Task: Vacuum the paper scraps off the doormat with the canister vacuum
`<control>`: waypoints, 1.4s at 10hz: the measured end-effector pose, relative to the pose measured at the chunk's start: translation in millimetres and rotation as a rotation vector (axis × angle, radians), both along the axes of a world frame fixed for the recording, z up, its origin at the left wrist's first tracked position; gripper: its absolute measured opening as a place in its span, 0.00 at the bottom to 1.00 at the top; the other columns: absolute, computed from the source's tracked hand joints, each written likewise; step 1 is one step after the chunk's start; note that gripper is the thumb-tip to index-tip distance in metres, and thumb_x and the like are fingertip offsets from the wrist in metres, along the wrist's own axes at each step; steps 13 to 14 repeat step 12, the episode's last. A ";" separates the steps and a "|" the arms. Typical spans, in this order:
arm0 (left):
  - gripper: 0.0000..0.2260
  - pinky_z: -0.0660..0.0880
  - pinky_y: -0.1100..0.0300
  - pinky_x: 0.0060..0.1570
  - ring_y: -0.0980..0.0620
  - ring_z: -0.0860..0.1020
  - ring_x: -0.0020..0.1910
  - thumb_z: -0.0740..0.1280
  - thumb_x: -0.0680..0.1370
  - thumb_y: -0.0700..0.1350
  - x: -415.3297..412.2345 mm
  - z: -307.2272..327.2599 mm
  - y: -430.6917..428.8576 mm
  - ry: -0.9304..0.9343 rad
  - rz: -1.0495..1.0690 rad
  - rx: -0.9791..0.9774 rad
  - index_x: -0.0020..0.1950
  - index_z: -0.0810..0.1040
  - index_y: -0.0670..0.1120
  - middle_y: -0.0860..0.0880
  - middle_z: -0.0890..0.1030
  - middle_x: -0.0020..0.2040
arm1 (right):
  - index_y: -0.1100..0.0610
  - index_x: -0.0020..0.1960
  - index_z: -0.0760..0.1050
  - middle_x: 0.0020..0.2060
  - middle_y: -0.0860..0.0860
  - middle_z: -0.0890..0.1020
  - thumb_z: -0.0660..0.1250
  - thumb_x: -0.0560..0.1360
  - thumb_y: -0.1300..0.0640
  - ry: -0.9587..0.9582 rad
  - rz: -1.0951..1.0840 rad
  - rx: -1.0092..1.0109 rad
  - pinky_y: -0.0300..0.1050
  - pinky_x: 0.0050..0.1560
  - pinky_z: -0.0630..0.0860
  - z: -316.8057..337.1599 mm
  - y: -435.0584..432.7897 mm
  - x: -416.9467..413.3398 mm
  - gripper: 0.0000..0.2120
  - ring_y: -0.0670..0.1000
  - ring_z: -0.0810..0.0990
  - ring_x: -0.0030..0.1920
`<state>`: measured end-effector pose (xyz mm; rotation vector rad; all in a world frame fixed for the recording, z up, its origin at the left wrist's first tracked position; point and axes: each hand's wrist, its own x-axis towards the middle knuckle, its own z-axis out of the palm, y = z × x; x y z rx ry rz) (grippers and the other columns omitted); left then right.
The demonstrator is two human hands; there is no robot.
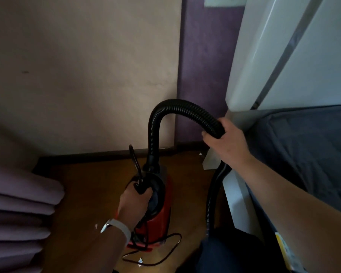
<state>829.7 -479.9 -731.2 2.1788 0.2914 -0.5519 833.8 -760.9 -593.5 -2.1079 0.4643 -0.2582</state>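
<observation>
A red and black canister vacuum (161,213) stands on the wooden floor near the wall. My left hand (135,201) is closed around its black top handle, with a loop of cord sticking up beside the fingers. A black ribbed hose (165,111) rises from the canister, arches over and runs right into my right hand (224,142), which grips it; the hose then drops down along the bed frame. The black power cord (165,257) lies looped on the floor in front of the canister. The doormat is out of view. A small white scrap (140,261) lies by the cord.
A beige wall with a dark skirting board (96,154) stands close behind the vacuum. Purple curtain folds (18,213) hang at the left. A bed with a dark grey mattress (303,150) and a white frame (232,196) fills the right. A white panel (274,52) leans above it.
</observation>
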 end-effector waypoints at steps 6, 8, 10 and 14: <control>0.17 0.79 0.57 0.38 0.47 0.83 0.44 0.69 0.75 0.52 28.7 -36.8 -8.9 0.026 -0.094 0.045 0.61 0.74 0.49 0.46 0.83 0.51 | 0.50 0.63 0.71 0.50 0.48 0.79 0.71 0.76 0.56 0.050 0.058 -0.003 0.32 0.38 0.70 -73.8 -6.0 9.8 0.18 0.43 0.77 0.46; 0.25 0.80 0.56 0.38 0.46 0.81 0.50 0.72 0.74 0.55 29.0 -43.2 -6.2 0.045 -0.050 0.054 0.65 0.70 0.46 0.47 0.79 0.55 | 0.50 0.64 0.70 0.54 0.47 0.78 0.71 0.75 0.59 0.035 0.059 0.018 0.37 0.51 0.73 -83.3 -7.2 8.9 0.21 0.46 0.77 0.54; 0.38 0.83 0.47 0.48 0.46 0.79 0.56 0.74 0.62 0.68 32.4 -47.0 6.9 -0.015 0.000 0.001 0.65 0.70 0.50 0.49 0.76 0.60 | 0.52 0.64 0.71 0.56 0.50 0.75 0.72 0.70 0.57 -0.013 -0.080 -0.072 0.56 0.60 0.78 -88.1 -6.0 0.8 0.24 0.52 0.77 0.58; 0.43 0.82 0.46 0.51 0.44 0.77 0.60 0.75 0.61 0.66 27.7 -46.6 21.7 -0.017 0.087 -0.105 0.69 0.66 0.49 0.48 0.72 0.63 | 0.62 0.64 0.71 0.60 0.58 0.70 0.71 0.71 0.65 -0.200 -0.100 -0.248 0.48 0.64 0.71 -91.7 8.5 -9.9 0.23 0.58 0.73 0.61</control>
